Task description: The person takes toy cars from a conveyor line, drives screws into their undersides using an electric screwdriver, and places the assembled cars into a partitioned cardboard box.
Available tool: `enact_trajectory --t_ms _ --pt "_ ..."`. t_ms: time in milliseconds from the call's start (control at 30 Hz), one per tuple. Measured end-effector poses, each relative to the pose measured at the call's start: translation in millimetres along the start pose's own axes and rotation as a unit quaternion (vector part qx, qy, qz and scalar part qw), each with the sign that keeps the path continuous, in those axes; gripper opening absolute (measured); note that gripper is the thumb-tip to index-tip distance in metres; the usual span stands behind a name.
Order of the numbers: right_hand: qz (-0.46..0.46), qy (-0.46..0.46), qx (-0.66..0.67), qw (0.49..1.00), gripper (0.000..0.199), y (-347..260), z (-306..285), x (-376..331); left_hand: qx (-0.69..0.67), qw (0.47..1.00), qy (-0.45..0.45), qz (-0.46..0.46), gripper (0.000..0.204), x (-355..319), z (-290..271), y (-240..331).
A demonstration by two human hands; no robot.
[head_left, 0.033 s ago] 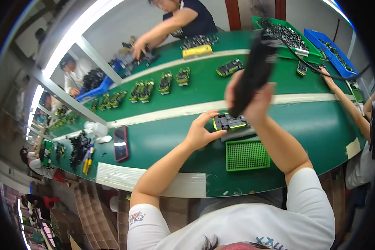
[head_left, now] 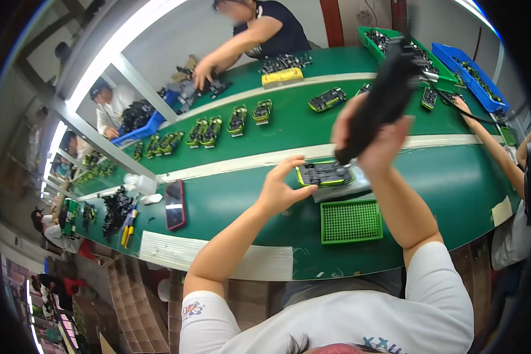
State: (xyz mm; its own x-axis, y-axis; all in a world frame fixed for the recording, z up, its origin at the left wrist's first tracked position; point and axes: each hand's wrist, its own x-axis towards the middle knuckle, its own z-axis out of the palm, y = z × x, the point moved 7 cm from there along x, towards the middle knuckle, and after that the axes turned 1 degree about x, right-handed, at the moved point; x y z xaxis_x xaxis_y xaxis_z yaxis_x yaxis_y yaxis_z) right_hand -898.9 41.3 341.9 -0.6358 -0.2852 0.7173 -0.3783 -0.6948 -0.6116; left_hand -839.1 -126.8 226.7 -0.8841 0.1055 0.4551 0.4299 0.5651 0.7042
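Note:
My left hand [head_left: 281,187] grips the left end of a toy car [head_left: 324,174], which lies upside down with its black underside up and yellow-green body edges showing. Fingers and thumb hold it from opposite sides. Wrapped around a black power screwdriver [head_left: 380,97] is my right hand [head_left: 374,141]; the tool is tilted and blurred by motion. Its lower tip comes down near the car's right end, and I cannot tell whether it touches. A pale, shiny support [head_left: 360,187] shows under and beside the car. Just nearer to me sits a green perforated basket [head_left: 351,237].
More toy cars [head_left: 237,120] stand along the green belt beyond a pale rail [head_left: 248,161]. A phone [head_left: 174,204], yellow-handled tools [head_left: 128,229] and black parts [head_left: 118,206] lie left. Green [head_left: 448,81] and blue bins [head_left: 494,97] stand far right. Co-workers' hands [head_left: 203,74] work across and at right.
My right hand and the screwdriver have shifted right, and the tool leans more. The car and my left hand sit slightly farther left. Another toy car shows beside my right hand.

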Motion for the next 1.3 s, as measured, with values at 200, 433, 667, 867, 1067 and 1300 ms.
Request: enact_trajectory --t_ms 200,433,667,867,1067,1300 --pt "-0.111 0.124 0.089 0.982 0.092 -116 -79 16 -0.165 0.964 0.207 0.005 0.056 -47 -123 60" --pt "-0.113 0.126 0.065 0.983 0.091 -119 -97 17 0.237 0.914 0.179 -0.277 0.041 -140 -173 -4" --pt "-0.075 0.137 0.076 0.985 0.091 -110 -82 16 0.407 0.873 0.062 -0.262 0.061 -108 -98 -24" --pt "-0.055 0.151 0.041 0.986 0.087 -108 -68 17 0.483 0.860 0.054 -0.158 0.060 -55 -65 -31" --pt "-0.054 0.155 0.025 0.986 0.087 -107 -73 19 0.414 0.874 -0.016 -0.256 0.051 -114 -90 -10" --pt "-0.035 0.174 0.032 0.984 0.085 -100 -83 23 0.442 0.828 -0.099 -0.330 0.055 -156 -115 16"
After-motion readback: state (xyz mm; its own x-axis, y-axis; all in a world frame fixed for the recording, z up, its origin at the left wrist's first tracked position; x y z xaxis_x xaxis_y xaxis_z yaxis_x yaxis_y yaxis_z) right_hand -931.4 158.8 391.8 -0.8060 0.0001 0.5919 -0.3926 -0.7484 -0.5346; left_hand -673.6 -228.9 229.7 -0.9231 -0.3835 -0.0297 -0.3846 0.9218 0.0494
